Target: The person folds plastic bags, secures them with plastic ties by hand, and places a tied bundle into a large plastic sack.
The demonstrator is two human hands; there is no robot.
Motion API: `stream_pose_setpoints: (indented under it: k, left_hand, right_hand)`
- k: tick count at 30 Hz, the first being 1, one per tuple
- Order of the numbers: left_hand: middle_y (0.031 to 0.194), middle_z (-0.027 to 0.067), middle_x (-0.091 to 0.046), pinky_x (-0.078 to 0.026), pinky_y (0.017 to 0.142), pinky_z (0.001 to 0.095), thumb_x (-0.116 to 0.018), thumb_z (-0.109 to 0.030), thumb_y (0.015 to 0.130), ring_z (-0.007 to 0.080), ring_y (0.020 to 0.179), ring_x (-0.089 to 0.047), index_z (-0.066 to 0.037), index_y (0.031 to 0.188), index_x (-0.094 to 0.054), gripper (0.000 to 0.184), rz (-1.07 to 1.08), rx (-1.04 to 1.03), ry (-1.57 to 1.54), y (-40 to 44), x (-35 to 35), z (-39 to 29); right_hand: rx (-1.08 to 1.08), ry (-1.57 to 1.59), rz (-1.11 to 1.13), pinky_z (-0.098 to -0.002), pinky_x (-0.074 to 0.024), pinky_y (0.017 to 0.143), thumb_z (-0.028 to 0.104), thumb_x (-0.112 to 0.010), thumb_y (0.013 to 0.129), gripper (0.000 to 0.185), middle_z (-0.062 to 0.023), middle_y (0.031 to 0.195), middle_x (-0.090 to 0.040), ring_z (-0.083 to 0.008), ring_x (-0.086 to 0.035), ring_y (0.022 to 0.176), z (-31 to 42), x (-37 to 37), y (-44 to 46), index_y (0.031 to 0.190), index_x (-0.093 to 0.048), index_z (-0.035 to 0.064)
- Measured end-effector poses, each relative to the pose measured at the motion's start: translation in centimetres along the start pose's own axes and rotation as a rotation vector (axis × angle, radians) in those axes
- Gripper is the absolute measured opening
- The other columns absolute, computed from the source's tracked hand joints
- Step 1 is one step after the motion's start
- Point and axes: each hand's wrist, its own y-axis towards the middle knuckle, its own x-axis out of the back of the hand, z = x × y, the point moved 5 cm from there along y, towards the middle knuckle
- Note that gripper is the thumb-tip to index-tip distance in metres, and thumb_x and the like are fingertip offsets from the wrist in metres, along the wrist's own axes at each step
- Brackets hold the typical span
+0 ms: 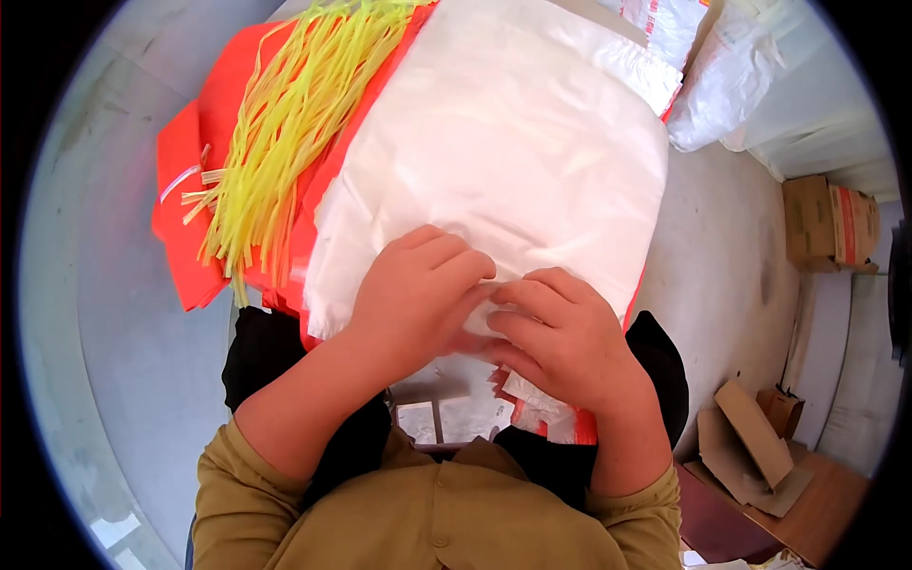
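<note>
A broad stack of white plastic bags [503, 133] lies in front of me, with red showing along its edges. At the near edge of the stack, my left hand [423, 290] has its fingers curled in and closed on the thin plastic. My right hand [565, 328] faces it, closed with bent fingers on the same plastic. The fingertips of both hands almost meet, and what lies between them is partly hidden. Below my right hand hangs a crumpled red and white piece of plastic [546, 408].
Yellow plastic strips [294, 123] lie in a bundle on red material [185, 223] to the left. Clear plastic bags [722, 81] hang at the far right. Cardboard boxes [826, 223] stand against the right wall, and opened cardboard [746, 451] lies lower right.
</note>
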Motion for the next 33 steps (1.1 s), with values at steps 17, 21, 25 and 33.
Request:
stream_pose_setpoints:
  k: [17,21,25,33]
  left_hand:
    - [0.128,0.0098,-0.066,-0.049,0.106,0.0513,-0.073,-0.011,0.079,0.0317,0.122,-0.062,-0.013,0.118,-0.073,0.039,0.152,-0.169,0.286,-0.7,1.1,-0.9]
    - [0.127,0.0098,-0.067,-0.050,0.104,0.0507,-0.072,-0.010,0.081,0.0317,0.120,-0.063,-0.012,0.119,-0.072,0.038,0.121,-0.187,0.270,-0.7,0.9,-0.7]
    - [0.127,0.0100,-0.067,-0.050,0.104,0.0504,-0.071,-0.009,0.083,0.0314,0.120,-0.063,-0.011,0.119,-0.072,0.036,0.107,-0.203,0.272,-0.7,0.7,-0.5]
    - [0.129,0.0101,-0.066,-0.048,0.108,0.0500,-0.068,-0.012,0.086,0.0299,0.124,-0.062,-0.011,0.121,-0.071,0.036,0.116,-0.166,0.384,-0.4,1.0,-1.1]
  right_hand:
    - [-0.062,-0.165,-0.067,-0.0402,-0.0550,0.080,0.004,-0.070,0.070,0.035,-0.0076,0.114,-0.066,-0.0275,-0.064,0.094,-0.2,0.3,-0.2,0.105,-0.069,0.0027]
    - [-0.063,-0.190,-0.081,-0.0414,-0.0555,0.084,0.005,-0.071,0.069,0.041,-0.0091,0.120,-0.066,-0.0299,-0.065,0.099,0.1,0.3,-0.3,0.110,-0.069,0.0018]
    - [-0.107,-0.222,-0.084,-0.0420,-0.0558,0.087,0.006,-0.073,0.069,0.044,-0.0098,0.123,-0.066,-0.0307,-0.066,0.104,0.1,-0.1,-0.5,0.113,-0.069,0.0026]
    - [-0.165,-0.204,-0.134,-0.0423,-0.0578,0.086,0.007,-0.074,0.074,0.041,-0.0111,0.122,-0.068,-0.0312,-0.068,0.105,-0.5,0.1,-0.8,0.115,-0.069,0.0039]
